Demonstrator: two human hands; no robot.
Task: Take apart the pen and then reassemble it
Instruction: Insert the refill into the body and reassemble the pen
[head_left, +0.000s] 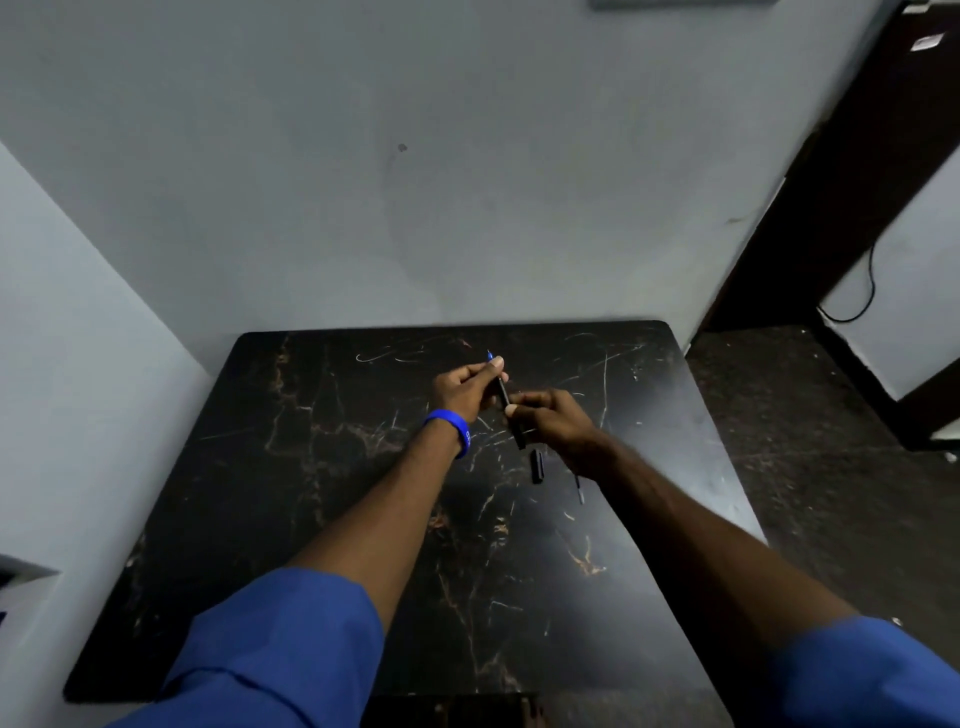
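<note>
Both hands hold a thin black pen body (503, 392) above the far middle of the dark marble table (291, 467). My left hand (467, 389), with a blue wristband, pinches its far end, where a small blue tip (489, 355) sticks out. My right hand (556, 423) grips the near part, and the pen's black lower end (519, 439) shows below my fingers. A short black pen piece (536, 466) lies on the table just under my right hand. A thin dark part (578, 488) lies beside it, partly hidden by my right wrist.
The table stands against a pale grey wall (415, 182), with another wall close on the left. To the right is dark floor (831, 441), a dark door frame (841, 171) and a black cable (862, 291) hanging on the wall.
</note>
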